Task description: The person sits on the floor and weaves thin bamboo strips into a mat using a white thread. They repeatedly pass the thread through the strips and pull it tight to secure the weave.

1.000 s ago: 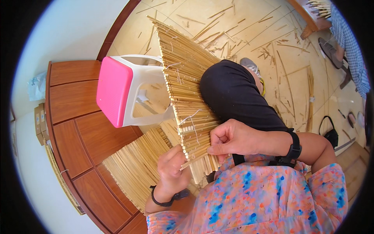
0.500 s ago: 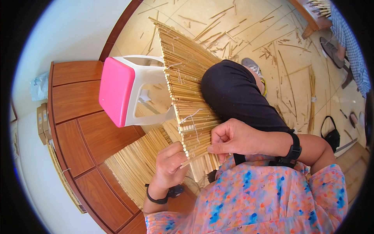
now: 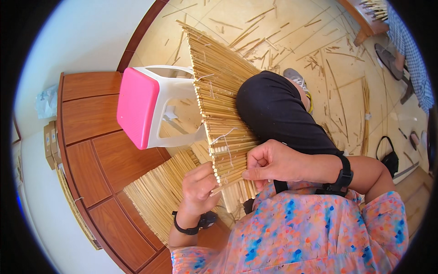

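Note:
A mat of thin straw-coloured reed sticks (image 3: 223, 86), tied together with white string, leans against my bent leg. Its cut stick ends line the edge facing my left side. My left hand (image 3: 199, 187) is closed by the near corner, fingers curled around the end of a reed stick (image 3: 223, 186); the fingertips are partly hidden. On the mat's near edge, my right hand (image 3: 276, 162) pinches the same outermost stick between thumb and bent fingers. A loose white string (image 3: 224, 136) lies across the sticks just beyond my hands.
A pink-topped white stool (image 3: 139, 107) stands beyond the mat to the left. Another reed mat (image 3: 157, 192) lies on the brown wooden panelled surface (image 3: 109, 157). Reed scraps (image 3: 269, 45) litter the tiled floor, with a tied reed bundle (image 3: 366, 116) at right. Another person's shoe (image 3: 388, 59) shows at far right.
My left hand has shifted slightly, its fingers rising a little along the mat's edge. My right hand keeps its pinch, and the mat has barely moved.

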The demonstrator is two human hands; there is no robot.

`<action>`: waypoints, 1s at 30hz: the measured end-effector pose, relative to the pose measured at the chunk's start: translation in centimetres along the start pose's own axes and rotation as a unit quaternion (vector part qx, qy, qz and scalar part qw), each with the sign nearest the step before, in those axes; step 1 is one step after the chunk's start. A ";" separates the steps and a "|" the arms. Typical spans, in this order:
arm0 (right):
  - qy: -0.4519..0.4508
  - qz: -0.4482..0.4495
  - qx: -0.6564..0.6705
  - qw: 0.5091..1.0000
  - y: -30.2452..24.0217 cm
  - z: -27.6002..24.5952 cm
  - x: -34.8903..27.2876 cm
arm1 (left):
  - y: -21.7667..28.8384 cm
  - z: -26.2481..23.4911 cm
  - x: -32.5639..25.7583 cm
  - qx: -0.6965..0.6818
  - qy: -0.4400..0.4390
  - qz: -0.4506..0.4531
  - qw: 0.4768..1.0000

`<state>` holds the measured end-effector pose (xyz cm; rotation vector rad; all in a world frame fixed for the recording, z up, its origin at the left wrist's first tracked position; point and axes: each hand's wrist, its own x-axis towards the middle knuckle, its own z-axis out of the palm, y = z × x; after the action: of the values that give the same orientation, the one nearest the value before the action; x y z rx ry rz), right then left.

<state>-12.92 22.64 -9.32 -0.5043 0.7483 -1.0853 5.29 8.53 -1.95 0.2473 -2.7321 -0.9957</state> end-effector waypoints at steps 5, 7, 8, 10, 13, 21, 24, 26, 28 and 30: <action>0.000 -0.001 -0.007 1.000 0.0 0.1 0.1 | -0.1 0.0 -0.3 -0.009 -0.003 -0.011 1.000; 0.003 -0.001 -0.010 1.000 -0.1 0.2 0.0 | -0.3 -0.1 0.2 -0.003 -0.006 0.009 1.000; 0.005 -0.001 -0.012 1.000 -0.1 0.2 0.0 | -0.3 -0.1 0.3 0.000 -0.007 0.020 1.000; 0.011 0.006 -0.005 1.000 -0.3 0.2 -0.2 | -0.3 0.0 0.3 0.011 -0.002 0.018 1.000; 0.012 0.007 0.005 1.000 -0.3 0.1 -0.3 | -0.4 0.4 0.0 0.005 0.013 0.012 1.000; 0.006 0.005 0.000 1.000 -0.2 0.1 -0.1 | -1.1 -1.3 -0.6 -0.021 -0.074 -0.019 0.997; 0.008 -0.002 -0.002 1.000 -0.1 0.2 0.0 | -0.9 -1.0 0.0 -0.028 -0.057 0.011 0.998; 0.005 -0.001 0.001 1.000 0.1 0.0 0.0 | -1.1 -0.6 0.0 -0.033 -0.040 0.030 0.998; 0.007 0.012 0.001 1.000 -0.2 0.0 -0.1 | -1.0 -0.4 0.2 -0.034 -0.034 0.036 0.998; 0.008 0.019 0.001 1.000 -0.4 0.1 -0.1 | -0.8 -0.3 0.4 -0.031 -0.029 0.039 0.998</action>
<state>-13.11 22.58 -8.97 -0.4784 0.7682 -1.0552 5.03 7.61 -2.21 0.1035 -2.7332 -1.0809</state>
